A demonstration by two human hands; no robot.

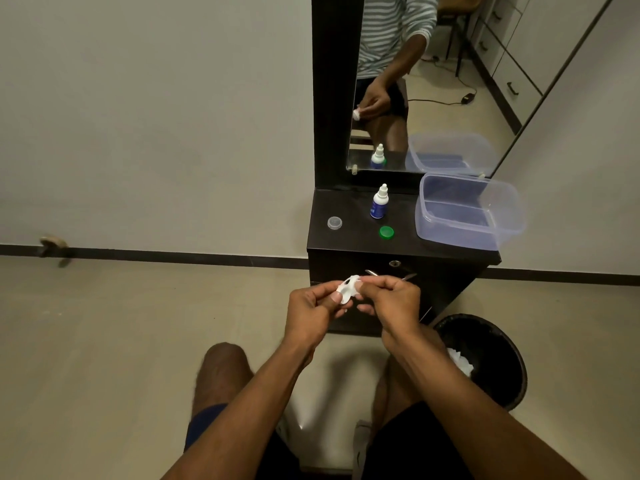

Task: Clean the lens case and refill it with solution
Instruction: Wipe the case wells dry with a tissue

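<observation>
A small white plastic lens case sits in mid-air between both hands, in front of the dark cabinet, at about 6 o'clock from the green cap. The left hand holds it from the 9 o'clock side: its thumb lies over the case's lower left well, and its curled fingers close behind, so that grip is grasping the case. The right hand meets it from 3 o'clock, fingertips pinched against the case's right end; whether a tissue is pressed between them cannot be told. Most of the case shows just left of the right hand's fingertips.

On the dark tabletop, the white-and-blue solution dropper bottle stands upright toward 12 o'clock. The round green screw cap lies just at 6 o'clock of the bottle, apart from it. A round clear plastic cap lies toward 9 o'clock, well apart from the green one. A clear rectangular plastic tub takes the 3 o'clock end, overhanging the edge. A black round waste bin with white crumpled tissue inside stands on the floor at 4 o'clock of the hands.
</observation>
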